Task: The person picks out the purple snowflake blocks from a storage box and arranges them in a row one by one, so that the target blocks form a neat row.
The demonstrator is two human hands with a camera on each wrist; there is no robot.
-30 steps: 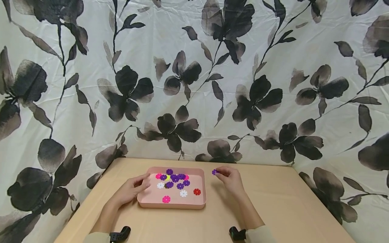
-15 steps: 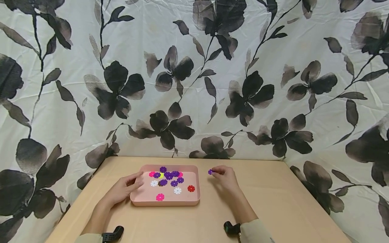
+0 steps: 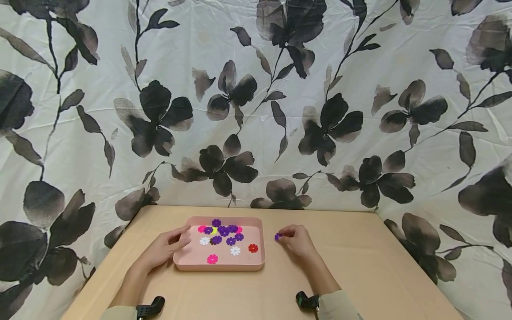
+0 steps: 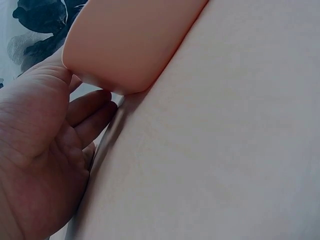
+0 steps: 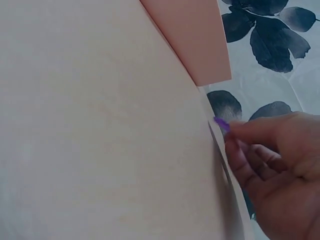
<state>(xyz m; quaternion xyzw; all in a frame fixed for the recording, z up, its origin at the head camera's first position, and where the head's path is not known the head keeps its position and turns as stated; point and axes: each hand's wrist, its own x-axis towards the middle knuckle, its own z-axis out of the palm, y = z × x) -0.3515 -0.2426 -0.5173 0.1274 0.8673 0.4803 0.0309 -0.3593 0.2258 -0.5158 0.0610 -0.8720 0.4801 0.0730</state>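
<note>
A shallow pink tray (image 3: 219, 267) sits on the table with flower-shaped pieces in it, mostly purple ones (image 3: 223, 230) bunched toward the back. My left hand (image 3: 164, 249) grips the tray's left side, thumb at the rim; in the left wrist view, the fingers (image 4: 95, 117) bend in beside the tray's outer wall. Right of the tray, my right hand (image 3: 299, 242) pinches one purple flower-shaped piece (image 3: 277, 237) between thumb and fingertips. In the right wrist view this piece (image 5: 222, 124) appears edge-on, low over the tabletop.
Inside the tray lie also a red flower piece (image 3: 253, 248), white ones (image 3: 235, 251) and pink ones (image 3: 212, 259), plus a yellow bit (image 3: 214, 231) partly covered. The light wooden table (image 3: 224, 295) ends at a cloth (image 3: 280, 146) printed with dark flowers.
Over the last half second my right hand has come lower and nearer to me with the purple flower piece. The left hand stays at the tray. Earlier, the head view shifted slightly.
</note>
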